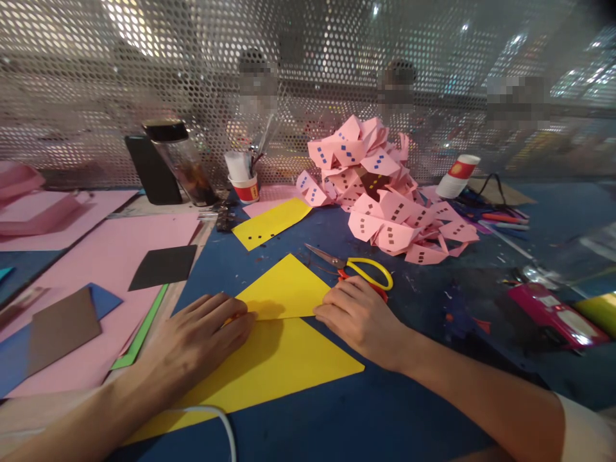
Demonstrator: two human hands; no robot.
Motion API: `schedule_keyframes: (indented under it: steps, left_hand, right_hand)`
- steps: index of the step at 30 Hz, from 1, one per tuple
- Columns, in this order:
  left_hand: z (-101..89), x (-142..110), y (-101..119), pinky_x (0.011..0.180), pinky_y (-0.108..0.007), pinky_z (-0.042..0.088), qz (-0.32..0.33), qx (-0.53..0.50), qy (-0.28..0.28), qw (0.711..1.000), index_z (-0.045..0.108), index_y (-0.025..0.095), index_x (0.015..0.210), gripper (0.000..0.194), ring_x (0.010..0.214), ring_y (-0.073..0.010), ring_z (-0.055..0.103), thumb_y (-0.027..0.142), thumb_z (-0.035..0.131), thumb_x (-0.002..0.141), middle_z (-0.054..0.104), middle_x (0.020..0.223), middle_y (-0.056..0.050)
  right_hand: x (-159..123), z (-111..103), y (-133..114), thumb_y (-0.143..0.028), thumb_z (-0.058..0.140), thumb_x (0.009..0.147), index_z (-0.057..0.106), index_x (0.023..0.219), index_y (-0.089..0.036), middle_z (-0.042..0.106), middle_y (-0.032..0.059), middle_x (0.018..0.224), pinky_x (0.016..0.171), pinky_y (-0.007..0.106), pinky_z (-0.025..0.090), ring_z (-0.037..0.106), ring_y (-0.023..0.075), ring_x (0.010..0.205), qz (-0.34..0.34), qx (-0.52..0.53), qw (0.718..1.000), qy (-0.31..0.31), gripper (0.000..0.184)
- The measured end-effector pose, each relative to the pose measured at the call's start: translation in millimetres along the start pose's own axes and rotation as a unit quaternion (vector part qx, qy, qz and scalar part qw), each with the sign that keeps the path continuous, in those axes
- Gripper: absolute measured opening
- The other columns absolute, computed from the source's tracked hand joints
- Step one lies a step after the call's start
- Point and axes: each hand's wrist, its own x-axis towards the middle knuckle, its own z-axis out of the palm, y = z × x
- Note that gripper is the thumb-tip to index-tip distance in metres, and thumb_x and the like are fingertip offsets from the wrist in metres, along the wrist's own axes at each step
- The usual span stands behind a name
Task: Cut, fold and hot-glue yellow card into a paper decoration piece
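Left hand: fingers curled closed, gripping near edge of upper yellow sheet. Right hand: fingertips drawn together on right corner of same sheet. Sheet location: over blue tabletop, meeting lower yellow sheet along near edge. Obstructions: 1 pair of scissors just beyond right hand, handles partly hidden; 1 white cable beside left forearm. Beyond: pink folded papers, heaped; 1 yellow strip, dark-spotted. Left: black card on pink paper.
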Motion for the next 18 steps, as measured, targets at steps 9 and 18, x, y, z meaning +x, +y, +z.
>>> schedule_keyframes:
  steps: [9, 18]
  left_hand:
    - [1.6, -4.0, -2.4, 0.075, -0.032, 0.053, 0.006, 0.001, 0.017, 1.000, 0.066, 0.022, 0.108, 0.013, 0.085, -0.0180, 0.067, 0.022, 0.056, 0.102, 0.072, 0.102, -0.004]
    - [0.5, -1.5, -1.7, 0.079, -0.033, 0.053, 0.012, 0.001, 0.018, 1.000, 0.068, 0.021, 0.105, 0.013, 0.089, -0.0189, 0.067, 0.023, 0.055, 0.102, 0.071, 0.100, -0.004]
  right_hand:
    - [-0.8, 0.0, 1.2, -0.007, 0.053, 0.100, 0.069, 0.105, -0.016, 0.067, 0.0059, 0.094, 0.086, 0.038, 0.044, 0.057, 0.0207, 0.090, -0.003, -0.006, 1.000, -0.007, 0.019]
    - [-0.1, -1.0, 0.9, -0.007, 0.053, 0.100, 0.070, 0.103, -0.016, 0.066, 0.0058, 0.092, 0.084, 0.038, 0.044, 0.057, 0.0208, 0.088, -0.007, -0.010, 1.000, -0.005, 0.019]
